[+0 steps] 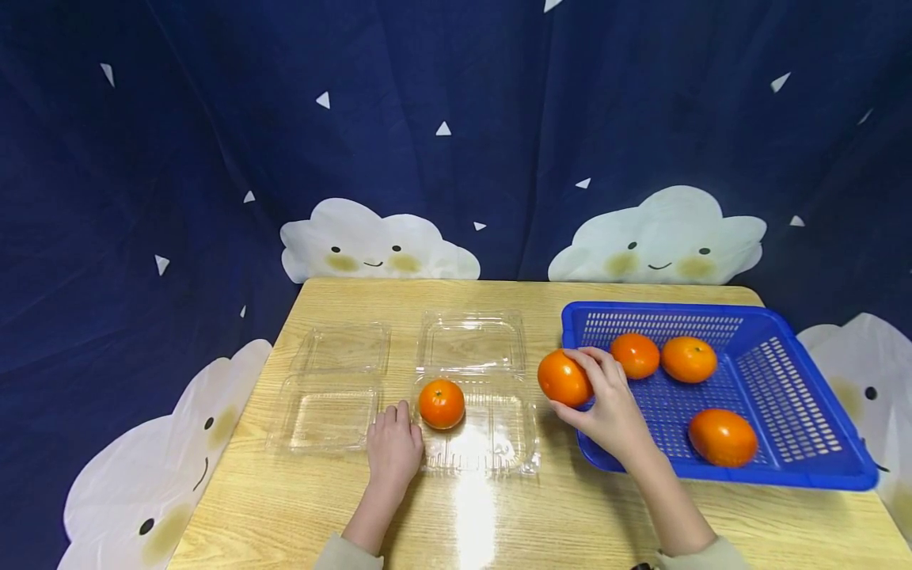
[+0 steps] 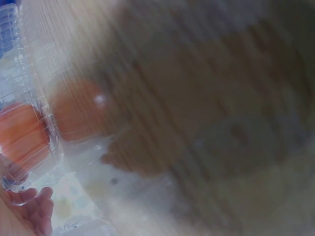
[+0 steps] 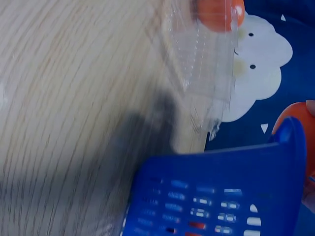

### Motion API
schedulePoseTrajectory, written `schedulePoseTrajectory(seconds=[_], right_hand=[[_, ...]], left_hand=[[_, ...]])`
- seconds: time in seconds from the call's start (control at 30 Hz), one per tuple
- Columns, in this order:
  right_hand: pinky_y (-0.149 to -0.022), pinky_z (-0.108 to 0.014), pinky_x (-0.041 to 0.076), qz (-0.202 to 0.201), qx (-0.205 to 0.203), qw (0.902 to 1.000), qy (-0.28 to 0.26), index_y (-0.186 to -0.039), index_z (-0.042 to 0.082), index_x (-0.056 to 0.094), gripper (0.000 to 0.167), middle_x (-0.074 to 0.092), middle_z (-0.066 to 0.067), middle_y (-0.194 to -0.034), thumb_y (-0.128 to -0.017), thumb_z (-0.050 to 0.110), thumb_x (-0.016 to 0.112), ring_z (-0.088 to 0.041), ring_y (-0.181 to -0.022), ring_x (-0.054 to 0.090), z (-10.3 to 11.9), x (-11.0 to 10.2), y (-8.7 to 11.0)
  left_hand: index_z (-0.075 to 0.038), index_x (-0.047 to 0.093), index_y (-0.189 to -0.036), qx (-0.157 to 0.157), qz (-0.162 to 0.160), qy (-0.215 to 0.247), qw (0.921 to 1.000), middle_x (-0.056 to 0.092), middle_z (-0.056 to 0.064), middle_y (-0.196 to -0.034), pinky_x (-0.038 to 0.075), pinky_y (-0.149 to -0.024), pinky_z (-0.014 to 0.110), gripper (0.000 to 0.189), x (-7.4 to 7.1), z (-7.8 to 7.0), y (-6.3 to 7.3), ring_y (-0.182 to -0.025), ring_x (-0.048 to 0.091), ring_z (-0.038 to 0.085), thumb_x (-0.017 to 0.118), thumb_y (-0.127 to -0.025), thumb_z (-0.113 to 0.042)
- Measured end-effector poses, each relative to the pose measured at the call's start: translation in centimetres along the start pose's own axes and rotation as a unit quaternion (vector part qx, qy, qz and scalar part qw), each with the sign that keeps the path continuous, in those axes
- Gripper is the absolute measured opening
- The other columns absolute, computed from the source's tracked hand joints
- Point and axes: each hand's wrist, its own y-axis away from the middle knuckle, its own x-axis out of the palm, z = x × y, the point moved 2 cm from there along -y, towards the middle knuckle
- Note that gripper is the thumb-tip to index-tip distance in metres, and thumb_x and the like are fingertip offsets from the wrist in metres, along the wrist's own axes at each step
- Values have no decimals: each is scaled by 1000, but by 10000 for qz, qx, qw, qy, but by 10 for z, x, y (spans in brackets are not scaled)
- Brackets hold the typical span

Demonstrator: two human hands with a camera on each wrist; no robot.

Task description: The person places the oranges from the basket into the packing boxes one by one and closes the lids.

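Observation:
My right hand [image 1: 609, 412] grips an orange [image 1: 564, 378] between thumb and fingers, over the left rim of the blue plastic basket [image 1: 777, 480]. In the right wrist view, part of that orange [image 3: 290, 115] shows behind the basket's corner. Several more oranges lie inside the basket, one of them near its front [image 1: 723, 438]. Another orange [image 1: 442, 404] sits in the left part of an opened clear plastic clamshell box [image 1: 499, 455]. At that box's left edge my left hand [image 1: 394, 447] rests with loosely bent fingers, holding nothing; whether it touches the box I cannot tell.
A second clear clamshell box [image 1: 331, 416] lies opened to the left, its lid toward the back. Everything stands on a light wooden table [image 1: 249, 507]. Behind the table hangs a dark blue curtain [image 1: 499, 158] with white clouds.

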Motion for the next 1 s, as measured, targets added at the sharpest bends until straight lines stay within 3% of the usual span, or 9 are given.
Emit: schedulePoseTrajectory(seconds=[0.3,1.0], right_hand=[[-79,-54,46,323,-314,9990,-1,-120,12,52,71,45,-15,-120,-58,24,84,-33,-108,44,12,20,5],[-79,-50,47,1011,-499,9935,140,-124,20,52,70,47,-11,-123,-62,32,81,-31,-110,48,26,61,16]], left_hand=[[0,55,-105,13,-24,12,10000,56,14,-87,38,-63,37,30,1,1,0,-77,51,30,57,-79,-14],[-1,54,-107,-77,81,14,9999,57,14,-90,38,-66,38,31,0,0,0,-81,51,31,56,-80,-16]])
